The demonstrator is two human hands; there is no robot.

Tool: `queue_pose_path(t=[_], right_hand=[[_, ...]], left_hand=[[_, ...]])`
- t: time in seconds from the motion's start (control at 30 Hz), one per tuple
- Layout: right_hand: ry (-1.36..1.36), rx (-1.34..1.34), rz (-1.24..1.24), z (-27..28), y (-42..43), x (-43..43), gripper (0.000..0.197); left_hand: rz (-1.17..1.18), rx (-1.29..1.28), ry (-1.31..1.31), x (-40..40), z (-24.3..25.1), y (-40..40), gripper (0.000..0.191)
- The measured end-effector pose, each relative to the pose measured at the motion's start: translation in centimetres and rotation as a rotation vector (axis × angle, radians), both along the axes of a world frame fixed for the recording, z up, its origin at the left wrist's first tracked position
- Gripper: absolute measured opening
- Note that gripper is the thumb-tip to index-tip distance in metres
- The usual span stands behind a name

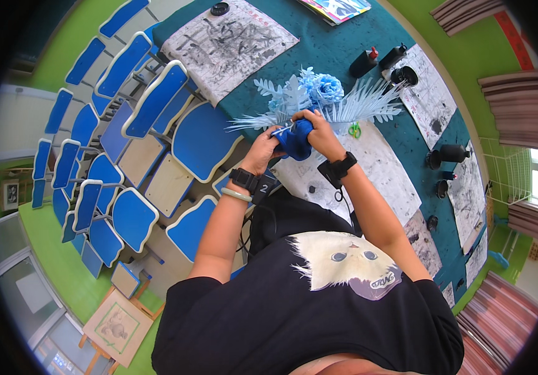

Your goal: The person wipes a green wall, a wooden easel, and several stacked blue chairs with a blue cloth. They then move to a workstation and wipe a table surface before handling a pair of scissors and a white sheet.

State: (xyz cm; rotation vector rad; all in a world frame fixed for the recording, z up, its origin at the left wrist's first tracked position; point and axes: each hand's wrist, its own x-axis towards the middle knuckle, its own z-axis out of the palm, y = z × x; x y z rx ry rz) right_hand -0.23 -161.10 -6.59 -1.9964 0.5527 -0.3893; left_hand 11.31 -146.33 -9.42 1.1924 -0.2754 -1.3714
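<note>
A light-blue artificial flower arrangement [327, 89] spreads out just beyond my hands, with a rose-like bloom and pale fern-like leaves [367, 101] on both sides. Dark-blue cloth or ribbon [297, 143] is bunched at its base. My left hand [263, 151] pinches the cloth's left edge, where a thin pale strip shows. From the right, my right hand [319, 133] grips the top of the same bundle. The fingers partly hide how the cloth is joined to the stems. Green-handled scissors [355, 130] lie on the table beside my right hand.
Ink-stained white felt mats [367, 173] lie on a table with a dark-green cloth [316, 51]. Black ink bottles [364, 63] and small dark dishes [404, 75] stand to the right. Blue chairs [203, 140] crowd the left. An easel with a drawing [118, 326] stands behind left.
</note>
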Motion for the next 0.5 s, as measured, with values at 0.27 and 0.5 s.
queue_pose_path(t=[0.27,0.5], right_hand=[[0.047,0.045,0.096,0.5,0.1,-0.9,0.028],[0.005,0.082,0.012,0.5,1.0,-0.8,0.029]], left_hand=[[0.046,0.108,-0.003,-1.4,-1.8,-1.6,0.026],[0.048,0.1,0.019,-2.9,-2.6,-2.9,0.031]])
